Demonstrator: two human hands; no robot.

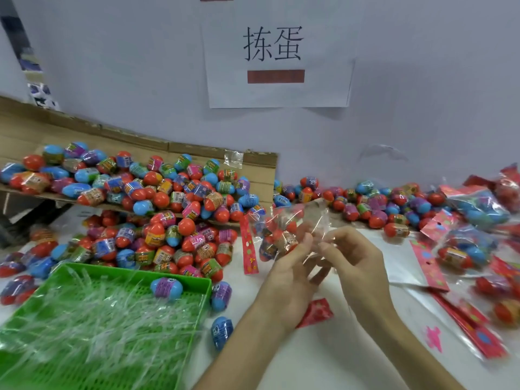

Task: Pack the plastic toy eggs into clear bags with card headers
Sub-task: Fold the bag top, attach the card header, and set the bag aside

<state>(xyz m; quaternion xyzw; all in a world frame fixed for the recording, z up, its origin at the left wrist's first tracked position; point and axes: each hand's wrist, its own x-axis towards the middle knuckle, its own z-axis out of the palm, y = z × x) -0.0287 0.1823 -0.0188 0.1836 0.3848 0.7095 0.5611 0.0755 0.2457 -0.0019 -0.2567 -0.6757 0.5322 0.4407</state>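
Two hands meet above the white table point(323, 361), the left hand point(284, 266) gripping and the right hand point(357, 263) pinching a crinkled clear plastic bag point(298, 220) holding a few red plastic toy eggs point(281, 240), so filling seems underway and the next move likely calls for another egg or closing the mouth.

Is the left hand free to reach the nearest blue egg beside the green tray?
Probably not yet: left hand and right hand both hold the clear bag; the blue egg lies unobstructed.

Pale wall point(422, 80) with paper sign point(277, 66)
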